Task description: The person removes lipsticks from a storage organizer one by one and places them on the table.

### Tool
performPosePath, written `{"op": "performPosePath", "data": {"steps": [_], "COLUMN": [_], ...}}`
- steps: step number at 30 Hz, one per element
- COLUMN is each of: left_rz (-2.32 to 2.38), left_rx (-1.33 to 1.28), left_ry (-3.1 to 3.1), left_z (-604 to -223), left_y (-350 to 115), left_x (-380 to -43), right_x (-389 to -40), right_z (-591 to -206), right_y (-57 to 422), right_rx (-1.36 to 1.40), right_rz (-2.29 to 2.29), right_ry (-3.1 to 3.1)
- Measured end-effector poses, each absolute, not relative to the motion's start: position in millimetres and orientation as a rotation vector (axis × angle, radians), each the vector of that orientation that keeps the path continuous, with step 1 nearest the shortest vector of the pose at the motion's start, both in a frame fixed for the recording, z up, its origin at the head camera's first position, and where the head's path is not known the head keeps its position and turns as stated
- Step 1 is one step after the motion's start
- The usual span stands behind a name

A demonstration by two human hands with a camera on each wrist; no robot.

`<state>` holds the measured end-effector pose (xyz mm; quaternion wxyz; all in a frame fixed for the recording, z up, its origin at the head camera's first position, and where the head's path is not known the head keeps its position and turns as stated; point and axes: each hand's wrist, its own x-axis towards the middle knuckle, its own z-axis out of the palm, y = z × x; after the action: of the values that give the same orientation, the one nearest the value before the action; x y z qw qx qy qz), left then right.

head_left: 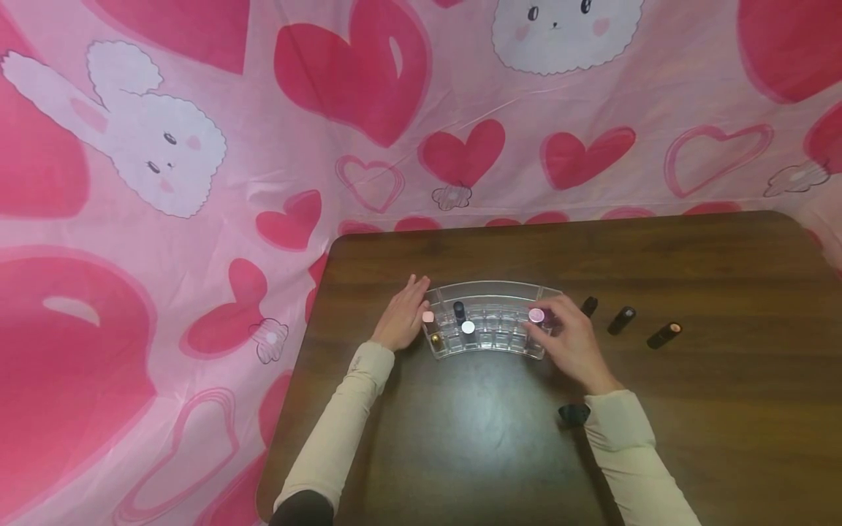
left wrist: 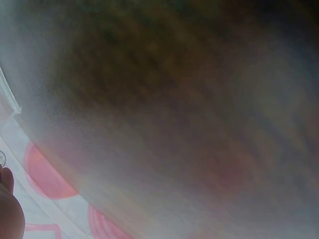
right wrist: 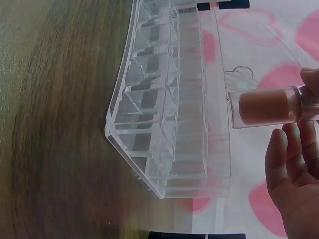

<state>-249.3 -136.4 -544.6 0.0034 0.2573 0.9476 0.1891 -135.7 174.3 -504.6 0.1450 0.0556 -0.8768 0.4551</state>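
Note:
A clear curved organizer point(head_left: 490, 288) with stepped compartments sits on the table. My right hand point(head_left: 571, 340) pinches a lipstick point(right wrist: 264, 107) by its upper end, over the organizer's right end; its clear case shows a peach-coloured body. In the head view only its round pink top point(head_left: 536, 315) shows. My left hand point(head_left: 399, 319) lies with extended fingers against the organizer's left end. Several tubes stand in the compartments: a peach-topped one point(head_left: 429, 317), a gold-topped one point(head_left: 437, 340), a black one point(head_left: 459, 311) and a white-topped one point(head_left: 468, 328). The left wrist view is mostly blurred and blocked.
Three dark tubes lie on the brown table point(head_left: 737, 409) right of the organizer: one close to my right hand point(head_left: 590, 305), a middle tube point(head_left: 621, 320) and a far tube point(head_left: 664, 335). A pink heart-print cloth point(head_left: 368, 80) hangs behind and left of the table.

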Motion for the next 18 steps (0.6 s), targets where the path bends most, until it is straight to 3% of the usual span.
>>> {"op": "performPosePath", "data": {"steps": [18], "left_rz": [0.592], "left_rx": [0.819], "left_ry": [2.969], "left_z": [-546.6], "left_y": [-136.8], "left_x": [-250.1], "right_x": [-128.6], "right_z": [-502.8], "right_y": [190.4], "right_rx": [0.085], "right_rz": [1.320], "right_ry": [-2.533]}}
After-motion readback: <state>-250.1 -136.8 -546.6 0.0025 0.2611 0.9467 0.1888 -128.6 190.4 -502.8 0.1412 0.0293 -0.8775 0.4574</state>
